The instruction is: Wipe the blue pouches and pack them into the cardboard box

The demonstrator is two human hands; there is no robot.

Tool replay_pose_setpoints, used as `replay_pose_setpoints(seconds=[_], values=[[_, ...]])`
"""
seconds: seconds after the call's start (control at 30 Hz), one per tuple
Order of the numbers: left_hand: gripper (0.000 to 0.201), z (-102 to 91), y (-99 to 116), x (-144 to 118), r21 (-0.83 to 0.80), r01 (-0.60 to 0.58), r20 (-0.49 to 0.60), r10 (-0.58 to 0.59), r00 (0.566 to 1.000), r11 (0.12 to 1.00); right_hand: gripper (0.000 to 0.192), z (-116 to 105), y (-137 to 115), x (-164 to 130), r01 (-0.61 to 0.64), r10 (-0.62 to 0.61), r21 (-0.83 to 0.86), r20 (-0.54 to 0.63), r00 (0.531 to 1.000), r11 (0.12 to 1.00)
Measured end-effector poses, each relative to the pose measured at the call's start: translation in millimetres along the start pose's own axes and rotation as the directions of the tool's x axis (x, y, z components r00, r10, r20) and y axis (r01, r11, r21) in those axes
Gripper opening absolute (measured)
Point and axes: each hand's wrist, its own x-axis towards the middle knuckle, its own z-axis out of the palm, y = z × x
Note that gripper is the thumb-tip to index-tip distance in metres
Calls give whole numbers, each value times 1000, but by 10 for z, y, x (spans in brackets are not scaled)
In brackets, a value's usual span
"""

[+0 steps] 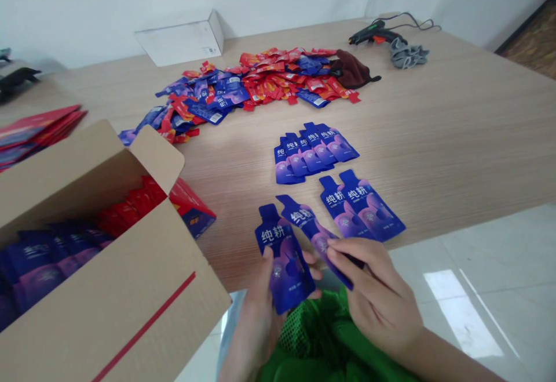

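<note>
My left hand (258, 306) is closed around a blue sachet (284, 269) with white lettering and a purple print, thumb on its front. Between the thumb and fingers of my right hand (377, 289) is a second blue sachet (315, 234), tilted and partly over the first one's right side. Just beyond my right hand, two blue sachets (369, 208) overlap on the table. Farther back lies a fanned row of several blue sachets (310, 153).
An open cardboard box (160, 289) with blue and red sachets stands at the left. Across the table (456, 121) spreads a heap of red and blue sachets (269, 80). Behind are a white box (182, 40), a brown cloth pouch (351, 69), a glue gun (373, 34) and a grey scrunchie (408, 54).
</note>
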Motion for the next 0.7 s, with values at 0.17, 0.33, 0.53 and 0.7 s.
replay_pose_setpoints(seconds=[0.17, 0.33, 0.53, 0.7], values=[[57, 25, -43, 80, -118, 19, -48, -25, 999, 993, 34, 106, -153, 115, 9, -66, 162, 352, 934, 987], [44, -45, 29, 63, -18, -56, -36, 55, 998, 998, 34, -171, 168, 144, -13, 27, -49, 299, 954, 999], [50, -12, 71, 3, 108, -44, 7, 44, 999, 993, 52, -166, 460, -146, 92, 104, -414, 427, 898, 906], [61, 48, 33, 2, 145, -64, -53, 72, 996, 987, 65, -87, 335, -314, 101, -1, -212, 428, 904, 972]])
